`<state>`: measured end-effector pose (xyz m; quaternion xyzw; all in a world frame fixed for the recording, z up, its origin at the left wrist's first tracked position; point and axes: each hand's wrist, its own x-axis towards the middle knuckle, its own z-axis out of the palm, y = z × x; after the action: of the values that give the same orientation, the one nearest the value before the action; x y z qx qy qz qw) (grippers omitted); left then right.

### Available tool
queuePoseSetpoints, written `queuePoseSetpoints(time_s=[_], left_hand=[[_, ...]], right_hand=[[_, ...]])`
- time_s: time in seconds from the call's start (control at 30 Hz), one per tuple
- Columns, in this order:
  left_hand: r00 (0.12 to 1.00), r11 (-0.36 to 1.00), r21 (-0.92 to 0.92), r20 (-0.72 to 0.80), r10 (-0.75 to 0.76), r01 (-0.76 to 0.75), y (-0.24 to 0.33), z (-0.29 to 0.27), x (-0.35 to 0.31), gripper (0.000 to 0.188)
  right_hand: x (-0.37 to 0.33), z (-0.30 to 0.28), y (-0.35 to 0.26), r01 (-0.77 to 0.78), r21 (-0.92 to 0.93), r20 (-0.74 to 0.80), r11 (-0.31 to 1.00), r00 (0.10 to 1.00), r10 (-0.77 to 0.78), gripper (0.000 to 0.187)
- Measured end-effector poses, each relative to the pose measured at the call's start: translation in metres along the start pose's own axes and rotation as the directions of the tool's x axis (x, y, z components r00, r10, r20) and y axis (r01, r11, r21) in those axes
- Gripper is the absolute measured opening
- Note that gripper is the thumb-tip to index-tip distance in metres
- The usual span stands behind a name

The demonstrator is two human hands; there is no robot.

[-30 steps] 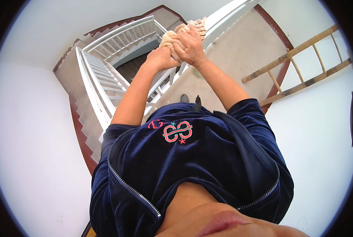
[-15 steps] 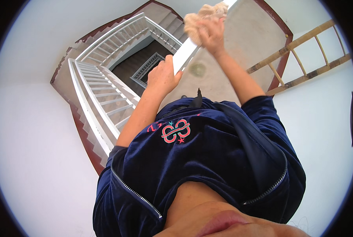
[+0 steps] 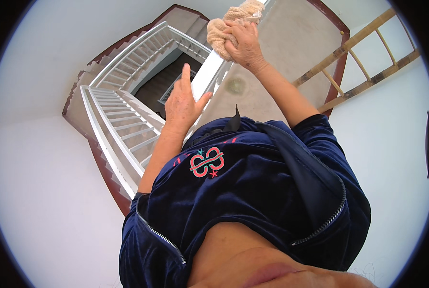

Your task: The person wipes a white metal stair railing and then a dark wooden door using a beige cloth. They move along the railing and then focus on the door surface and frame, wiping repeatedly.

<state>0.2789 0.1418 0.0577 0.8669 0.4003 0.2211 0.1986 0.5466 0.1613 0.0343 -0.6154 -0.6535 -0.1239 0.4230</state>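
Observation:
A flat white handrail runs away from my body toward the top of the view. Farther along it, a fluffy peach-coloured cloth lies bunched over the rail's top. My right hand grips this cloth from the right side, fingers curled over its folds. Nearer to me, my left hand is open at the rail's left side. Its fingers stretch forward and its thumb stands apart. Whether the left palm touches the rail cannot be seen.
On the left, a white balustrade and stairs surround a deep stairwell. A bamboo ladder is at the right, near the white wall. A pale green spot marks the landing floor.
My left hand has loosened from the rail, its fingers straightening, and shifted left and slightly toward me. My right hand and the cloth appear a little farther left; the whole view has shifted slightly.

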Motion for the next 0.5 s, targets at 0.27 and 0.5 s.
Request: queuePoseSetpoints(time_s=[0.27,0.5], left_hand=[[0.995,0.992,0.074,0.034,0.097,-0.100,0.005,0.006,-0.005,0.107],[0.988,0.984,0.155,0.134,0.072,-0.093,-0.002,0.006,-0.010,0.078]], right_hand=[[-0.035,-0.007,-0.078,0.106,0.029,0.130,0.994,0.985,-0.109,0.042],[0.019,0.009,0.037,0.155,-0.156,0.042,0.976,0.988,-0.150,0.033]])
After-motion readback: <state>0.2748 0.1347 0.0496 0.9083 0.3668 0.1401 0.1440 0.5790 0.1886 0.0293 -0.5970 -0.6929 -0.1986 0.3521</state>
